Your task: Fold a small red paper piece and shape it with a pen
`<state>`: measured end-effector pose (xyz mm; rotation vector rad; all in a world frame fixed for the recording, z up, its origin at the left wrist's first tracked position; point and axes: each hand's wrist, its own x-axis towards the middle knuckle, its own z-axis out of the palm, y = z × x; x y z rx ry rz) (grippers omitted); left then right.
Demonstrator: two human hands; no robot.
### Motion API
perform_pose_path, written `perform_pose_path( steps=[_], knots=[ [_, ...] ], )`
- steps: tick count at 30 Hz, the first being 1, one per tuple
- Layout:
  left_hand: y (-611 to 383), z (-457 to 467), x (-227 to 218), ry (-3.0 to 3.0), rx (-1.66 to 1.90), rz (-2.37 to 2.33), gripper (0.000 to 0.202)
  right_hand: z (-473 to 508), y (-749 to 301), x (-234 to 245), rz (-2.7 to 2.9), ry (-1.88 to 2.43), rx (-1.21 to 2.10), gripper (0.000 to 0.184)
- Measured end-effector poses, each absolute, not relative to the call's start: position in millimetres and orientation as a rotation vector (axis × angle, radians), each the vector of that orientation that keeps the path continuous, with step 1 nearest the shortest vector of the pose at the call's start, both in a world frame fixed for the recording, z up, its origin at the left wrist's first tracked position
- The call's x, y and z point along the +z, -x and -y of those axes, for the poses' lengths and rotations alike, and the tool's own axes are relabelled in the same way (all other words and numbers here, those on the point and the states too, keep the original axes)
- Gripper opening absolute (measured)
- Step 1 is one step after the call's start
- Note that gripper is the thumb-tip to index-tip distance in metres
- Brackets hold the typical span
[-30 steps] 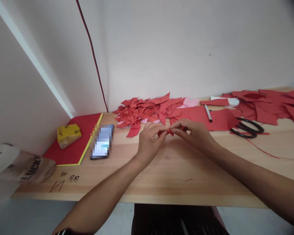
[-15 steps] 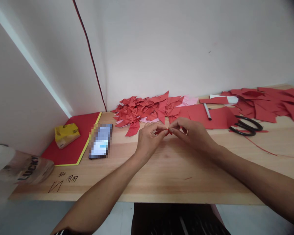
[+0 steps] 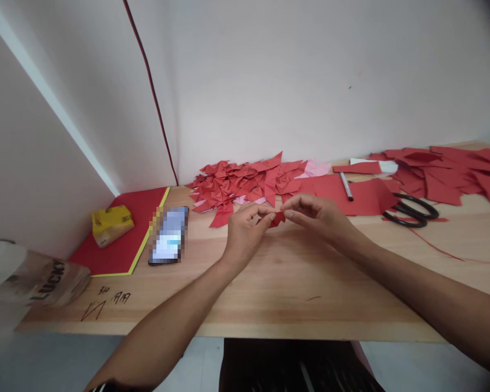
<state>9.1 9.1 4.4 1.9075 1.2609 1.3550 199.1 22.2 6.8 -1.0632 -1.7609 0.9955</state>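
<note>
Clearly, a small folded red paper (image 3: 276, 220) is held just above the desk (image 3: 286, 299), toward the middle of its length. It is pinched between the thumb and fingers of the left hand (image 3: 247, 231). The right hand (image 3: 322, 215) is brought up to the paper's right end, its thumb and forefinger narrowly parted – whether the paper is gripped by it cannot be told.

Behind both hands, a pile of folded red papers (image 3: 232, 185) is heaped along the desk's far edge, with pink paper (image 3: 316, 167) mixed in. To the right of it, a pen (image 3: 345, 187) is laid across flat red paper, and scissors (image 3: 408, 224) are seen by their black handles. Loose red sheets (image 3: 441, 177) are spread toward the far right corner.

On the left side, a phone (image 3: 169, 237) is set beside a red folder (image 3: 114, 264), on which a yellow packet (image 3: 112, 226) is placed. By the near left corner – beside a container marked LUCKY (image 3: 51, 280) – black handwriting (image 3: 113, 298) is seen on the desk.
</note>
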Motion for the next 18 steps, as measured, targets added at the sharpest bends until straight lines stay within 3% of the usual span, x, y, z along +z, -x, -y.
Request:
perform_pose_path(
  steps=[18],
  knots=[
    [-11.6, -7.0, 4.1, -1.989, 1.359, -1.159, 0.007, -21.6, -197.3, 6.0, 1.858, 1.097, 0.876, 0.022]
  ],
)
